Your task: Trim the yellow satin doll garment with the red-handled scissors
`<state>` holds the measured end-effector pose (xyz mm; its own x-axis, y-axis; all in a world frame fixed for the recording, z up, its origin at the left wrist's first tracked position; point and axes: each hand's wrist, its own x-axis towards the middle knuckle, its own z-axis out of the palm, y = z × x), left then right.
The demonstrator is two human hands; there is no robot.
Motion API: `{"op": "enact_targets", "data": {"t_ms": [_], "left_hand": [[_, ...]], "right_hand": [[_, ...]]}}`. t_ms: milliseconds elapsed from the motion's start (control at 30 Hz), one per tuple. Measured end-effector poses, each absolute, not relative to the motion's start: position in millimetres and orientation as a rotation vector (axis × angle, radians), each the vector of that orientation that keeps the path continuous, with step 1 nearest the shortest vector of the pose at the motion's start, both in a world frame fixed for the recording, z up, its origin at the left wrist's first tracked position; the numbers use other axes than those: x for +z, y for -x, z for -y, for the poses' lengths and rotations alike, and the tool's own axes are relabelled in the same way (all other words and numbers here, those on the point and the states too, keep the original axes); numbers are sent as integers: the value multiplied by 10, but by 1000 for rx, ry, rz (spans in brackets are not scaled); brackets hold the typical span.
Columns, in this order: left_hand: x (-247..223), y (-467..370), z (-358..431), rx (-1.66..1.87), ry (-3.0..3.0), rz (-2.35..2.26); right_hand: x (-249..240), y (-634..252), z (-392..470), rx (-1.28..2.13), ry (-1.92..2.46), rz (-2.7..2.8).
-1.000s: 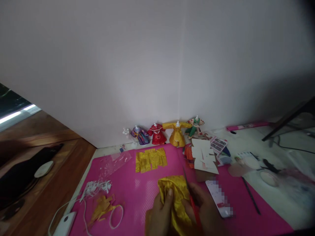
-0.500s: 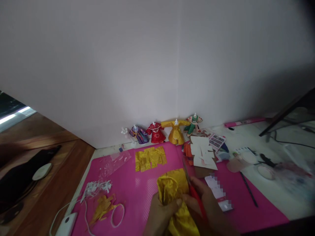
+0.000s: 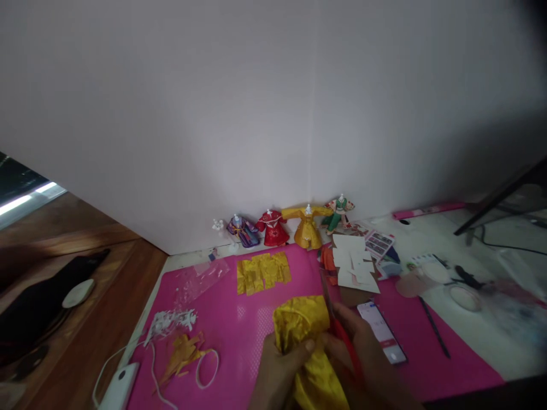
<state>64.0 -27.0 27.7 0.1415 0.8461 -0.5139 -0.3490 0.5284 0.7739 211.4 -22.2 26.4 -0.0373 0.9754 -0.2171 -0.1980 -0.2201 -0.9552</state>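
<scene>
left hand (image 3: pixel 280 370) pinching the bunched yellow satin cloth (image 3: pixel 305 344) above the pink mat (image 3: pixel 239 319); right hand (image 3: pixel 363 364) closed, seemingly on red-handled scissors (image 3: pixel 342 336); cloth light, limp, slippery, best gripped at a fold.

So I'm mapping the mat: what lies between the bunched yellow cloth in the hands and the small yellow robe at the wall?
In the head view, only flat yellow fabric pieces on the pink mat.

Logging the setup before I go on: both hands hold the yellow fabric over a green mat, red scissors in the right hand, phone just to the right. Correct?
Not quite: the mat is pink, not green, as the head view shows. The rest stands: both hands, left and right, hold the yellow fabric, red scissors in the right hand, phone just to the right.
</scene>
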Motion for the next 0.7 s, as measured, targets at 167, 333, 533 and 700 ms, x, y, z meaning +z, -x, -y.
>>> {"op": "enact_targets", "data": {"t_ms": [167, 333, 533, 700], "left_hand": [[272, -564, 237, 1010, -501, -1218], [298, -470, 199, 1035, -497, -1326], [315, -496, 184, 1073, -474, -1243], [403, -486, 176, 1095, -427, -1247]], "right_hand": [[205, -2325, 219, 1313, 1383, 935], [120, -2399, 381, 1485, 1232, 1010], [30, -2262, 529, 1476, 1133, 1203], [158, -2433, 600, 1599, 1089, 1041]]}}
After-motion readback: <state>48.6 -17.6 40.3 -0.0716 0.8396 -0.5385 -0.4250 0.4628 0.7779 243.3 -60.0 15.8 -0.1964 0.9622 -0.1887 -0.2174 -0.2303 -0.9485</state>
